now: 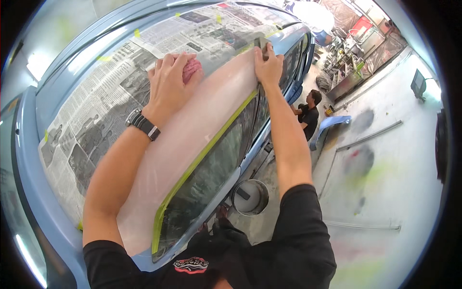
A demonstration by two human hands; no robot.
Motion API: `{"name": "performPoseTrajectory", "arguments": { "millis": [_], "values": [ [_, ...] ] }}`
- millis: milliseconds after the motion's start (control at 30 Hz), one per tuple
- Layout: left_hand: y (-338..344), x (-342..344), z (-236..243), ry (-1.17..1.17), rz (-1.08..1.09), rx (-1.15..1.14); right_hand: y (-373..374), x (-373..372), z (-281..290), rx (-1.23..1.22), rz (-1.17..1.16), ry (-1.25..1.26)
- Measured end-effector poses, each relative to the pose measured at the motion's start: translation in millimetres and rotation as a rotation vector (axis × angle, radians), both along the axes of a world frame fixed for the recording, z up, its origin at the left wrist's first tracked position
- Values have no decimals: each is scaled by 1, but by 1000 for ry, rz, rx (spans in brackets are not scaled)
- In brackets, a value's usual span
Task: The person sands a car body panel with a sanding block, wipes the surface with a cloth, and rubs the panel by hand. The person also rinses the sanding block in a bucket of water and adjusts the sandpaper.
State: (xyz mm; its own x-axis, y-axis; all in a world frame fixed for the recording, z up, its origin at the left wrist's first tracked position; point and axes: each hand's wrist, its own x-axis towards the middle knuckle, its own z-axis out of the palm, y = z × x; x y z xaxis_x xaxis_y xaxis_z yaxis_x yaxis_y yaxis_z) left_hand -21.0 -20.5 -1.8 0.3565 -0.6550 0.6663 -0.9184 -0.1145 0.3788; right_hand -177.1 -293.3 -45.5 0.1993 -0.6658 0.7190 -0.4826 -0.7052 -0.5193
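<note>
A pink sponge or bunched cloth is in my left hand, its fingers curled round it on the car roof's edge. Further forward, my right hand grips a dark grey sanding block against the far end of a pale, whitish-pink roof strip. Newspaper covers the blue roof beside the strip, held by small yellow tape pieces. Along the strip's lower edge, yellow-green masking tape borders the dark side window.
Below the window, a bucket of greyish liquid stands on the floor with a dark block in it. A person in black is farther along the car, near a loose blue body panel. Shelves and clutter lie beyond; a lamp hangs right.
</note>
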Motion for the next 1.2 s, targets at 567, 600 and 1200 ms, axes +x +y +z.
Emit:
{"name": "performPoseTrajectory", "arguments": {
  "millis": [567,600,1200],
  "values": [
    [4,15,-1,45,-101,-77,-29,9,-2,53,-154,81],
    [7,12,0,74,-95,-45,-19,2,-12,16,-121,78],
    [60,-76,-6,-552,-214,685,191,-360,-238,793,289,295]
  ]
}}
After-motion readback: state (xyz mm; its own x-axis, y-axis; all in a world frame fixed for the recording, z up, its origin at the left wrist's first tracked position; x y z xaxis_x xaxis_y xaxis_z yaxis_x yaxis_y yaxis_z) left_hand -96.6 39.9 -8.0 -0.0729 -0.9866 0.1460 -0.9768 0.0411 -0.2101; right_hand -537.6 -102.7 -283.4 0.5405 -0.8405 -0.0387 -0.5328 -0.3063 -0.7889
